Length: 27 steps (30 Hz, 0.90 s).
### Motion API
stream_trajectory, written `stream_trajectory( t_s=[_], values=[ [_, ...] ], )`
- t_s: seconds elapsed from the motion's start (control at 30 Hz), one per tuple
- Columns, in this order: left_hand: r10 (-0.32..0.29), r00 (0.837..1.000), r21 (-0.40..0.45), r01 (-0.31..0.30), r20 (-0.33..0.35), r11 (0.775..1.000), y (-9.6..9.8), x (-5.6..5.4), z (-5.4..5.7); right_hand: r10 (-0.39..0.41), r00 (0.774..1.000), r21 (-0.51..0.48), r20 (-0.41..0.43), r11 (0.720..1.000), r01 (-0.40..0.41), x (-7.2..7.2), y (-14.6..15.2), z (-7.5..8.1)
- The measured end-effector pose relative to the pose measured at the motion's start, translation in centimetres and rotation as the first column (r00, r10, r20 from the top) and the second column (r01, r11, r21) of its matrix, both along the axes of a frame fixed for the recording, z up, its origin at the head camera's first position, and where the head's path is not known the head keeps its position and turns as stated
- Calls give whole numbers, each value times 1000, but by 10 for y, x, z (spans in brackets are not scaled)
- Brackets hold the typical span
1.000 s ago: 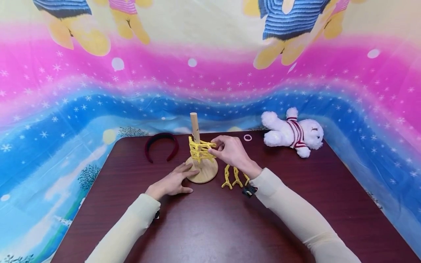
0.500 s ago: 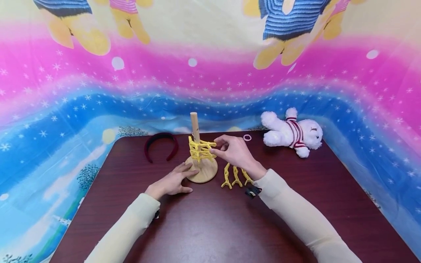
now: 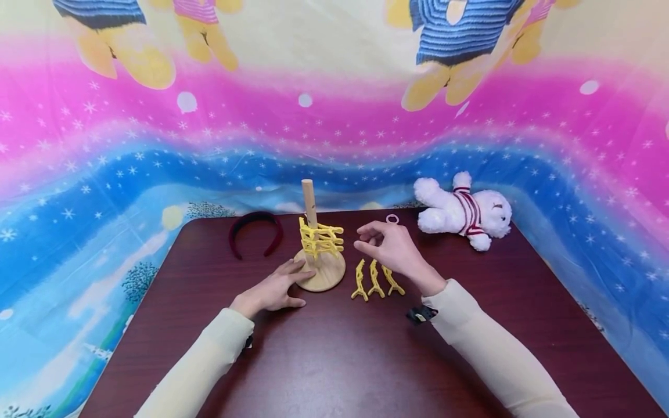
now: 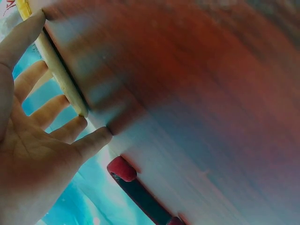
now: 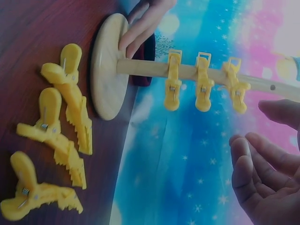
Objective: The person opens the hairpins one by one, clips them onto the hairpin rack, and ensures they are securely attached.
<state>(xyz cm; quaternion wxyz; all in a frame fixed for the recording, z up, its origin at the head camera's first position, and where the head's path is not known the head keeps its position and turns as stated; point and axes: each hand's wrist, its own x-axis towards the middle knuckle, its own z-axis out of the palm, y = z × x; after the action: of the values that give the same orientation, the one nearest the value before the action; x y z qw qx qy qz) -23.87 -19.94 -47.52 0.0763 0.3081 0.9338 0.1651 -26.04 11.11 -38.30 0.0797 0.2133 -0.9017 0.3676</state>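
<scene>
A round wooden base carries an upright wooden post. Three yellow hair clips are clamped on the post one above another, as the right wrist view shows. My left hand rests at the base's left edge, its fingers spread and touching the wood. To the right of the post, my right hand hovers apart from the clips with its fingers loosely bent and nothing between them. Below it, three more yellow hair clips lie side by side on the table.
A dark red headband lies left of the post. Behind my right hand is a small pink ring. A white teddy bear in a striped sweater lies at the back right of the table. A printed cloth hangs behind.
My right hand has let go of the topmost clip and drawn back to the right. That clip stays on the post. The left hand has not moved.
</scene>
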Motion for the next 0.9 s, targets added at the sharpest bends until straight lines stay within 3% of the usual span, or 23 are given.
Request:
stream_trajectory(
  t_s=[0.53, 0.9],
  values=[
    [7, 1000, 1, -7, -5, 1000, 0, -1, -3, -59, 998, 18, 36, 998, 59, 3, 42, -16],
    [2, 1000, -4, -2, -11, 1000, 0, -3, -5, -38, 995, 29, 92, 999, 35, 6, 64, -48]
  ],
)
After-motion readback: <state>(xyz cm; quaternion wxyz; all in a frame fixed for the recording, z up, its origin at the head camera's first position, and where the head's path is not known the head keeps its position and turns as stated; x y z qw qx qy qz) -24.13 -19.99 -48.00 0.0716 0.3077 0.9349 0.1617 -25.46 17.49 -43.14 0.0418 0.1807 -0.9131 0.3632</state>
